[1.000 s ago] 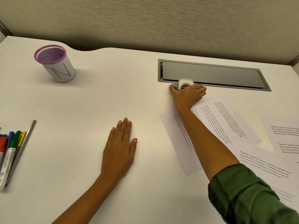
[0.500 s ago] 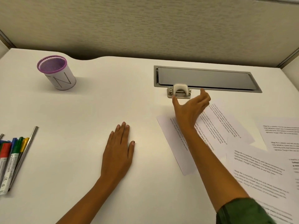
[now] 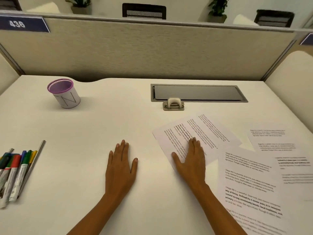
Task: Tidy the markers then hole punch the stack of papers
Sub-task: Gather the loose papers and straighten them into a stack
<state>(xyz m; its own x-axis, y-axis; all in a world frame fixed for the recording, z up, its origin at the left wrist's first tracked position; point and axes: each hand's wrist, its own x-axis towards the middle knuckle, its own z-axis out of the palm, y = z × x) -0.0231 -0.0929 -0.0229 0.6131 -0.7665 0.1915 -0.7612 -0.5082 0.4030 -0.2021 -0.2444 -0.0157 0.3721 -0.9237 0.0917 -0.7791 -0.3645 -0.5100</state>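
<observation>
— Markers (image 3: 14, 173): where do they lie?
— At the left edge of the desk (image 3: 101, 126), side by side, caps pointing away from the person. Red, green, blue and yellow caps are visible; a thin grey rod (image 3: 32, 167) lies just beside them on the right. None stands in the cup (image 3: 65, 93), which sits upright, well apart, toward the far left of the desk.

— Papers?
— Loose, not stacked. Printed sheets (image 3: 199, 133) overlap in a fan right of centre; further sheets (image 3: 250, 180) spread toward the right edge, partly blurred.

— Punch?
— Punch (image 3: 173, 104) sits on the desk at the near edge of the grey cable hatch (image 3: 198, 92), beyond the papers, untouched.

— Left hand?
— Left hand (image 3: 121, 168) lies flat, palm down on bare desk, fingers extended and together, grasping nothing.

— Right hand?
— Right hand (image 3: 191, 160) lies flat, palm down on the nearest fanned sheet, fingers extended, thumb spread at the sheet's left edge, gripping nothing.

— Surroundings?
— Fabric partition (image 3: 152, 53) behind the desk, with a plate (image 3: 22, 24) reading 436.
</observation>
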